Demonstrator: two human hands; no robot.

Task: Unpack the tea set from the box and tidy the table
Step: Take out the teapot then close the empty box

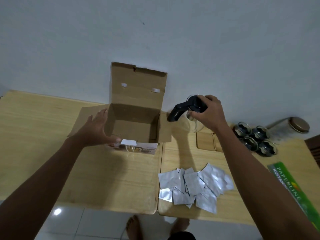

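An open cardboard box (138,94) stands at the back of the wooden table (43,118), its lid flap upright against the wall and its inside looking bare. My left hand (97,129) lies open against the box's left side and front corner. My right hand (207,111) grips the black lid of a clear glass teapot (194,125) with a black handle (174,113), held just right of the box above a wooden tray (206,141). Several glass cups (254,137) with dark inserts stand in a cluster further right.
A pile of several silver foil sachets (194,186) lies near the table's front edge. A green Paperline pad (292,186) lies at the right. A glass jar with a metal lid (294,125) lies on its side at the back right. My bare feet (133,227) stand on white floor tiles.
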